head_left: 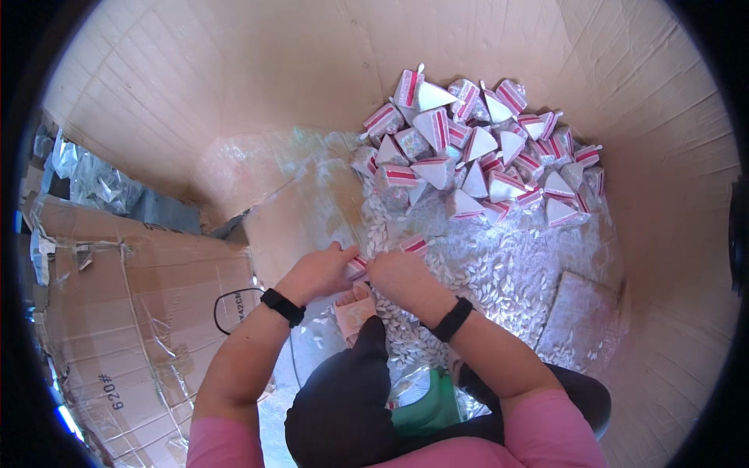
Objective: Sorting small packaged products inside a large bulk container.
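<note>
My left hand (321, 273) is closed around a small cake-slice-shaped piece (356, 268) with pink, white and red stripes. Right beside it, my right hand (396, 274) is closed in a pinch, its fingertips at the piece's edge; what they hold, if anything, is hidden. Another striped cake-slice piece (414, 245) lies just beyond my right hand. Under and around the hands, many small white oval pieces (484, 273) are strewn over the plastic-covered floor.
A heap of cake-slice pieces (476, 148), some with white tags, lies at the far right. High cardboard walls (273, 62) surround me. Cartons (156, 312) stand at left, a flat square slab (577, 316) lies at right, and a green stool (433, 405) is beneath me.
</note>
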Tool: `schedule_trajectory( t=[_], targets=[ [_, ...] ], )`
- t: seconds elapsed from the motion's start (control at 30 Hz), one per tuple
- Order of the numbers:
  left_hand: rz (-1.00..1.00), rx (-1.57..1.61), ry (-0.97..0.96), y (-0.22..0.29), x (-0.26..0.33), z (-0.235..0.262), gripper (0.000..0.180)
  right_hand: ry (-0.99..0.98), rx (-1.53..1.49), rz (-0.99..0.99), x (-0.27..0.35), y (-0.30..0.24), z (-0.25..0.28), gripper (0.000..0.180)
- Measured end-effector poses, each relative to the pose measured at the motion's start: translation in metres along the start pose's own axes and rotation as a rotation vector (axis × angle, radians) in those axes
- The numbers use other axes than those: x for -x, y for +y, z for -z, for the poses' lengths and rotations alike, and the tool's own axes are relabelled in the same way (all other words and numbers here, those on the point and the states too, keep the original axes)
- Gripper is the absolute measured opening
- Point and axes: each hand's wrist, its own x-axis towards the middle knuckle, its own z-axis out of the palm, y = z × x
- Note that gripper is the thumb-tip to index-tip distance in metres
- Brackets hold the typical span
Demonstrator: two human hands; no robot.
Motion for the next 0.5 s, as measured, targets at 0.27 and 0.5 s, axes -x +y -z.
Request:
schedule_trajectory(
  t=[0.27,0.5],
  targets=[
    [-0.159,-0.261,0.017,-0.006,0.007,-0.016,0.038,-0.311,-0.344,0.155,0.014,-0.009,-0.021,0.014],
    [-0.009,0.148,0.255,-0.025,0.003,-0.013,0.047,-0.555,-0.171,-0.421,0.046,0.09,-0.065,0.023]
  ],
)
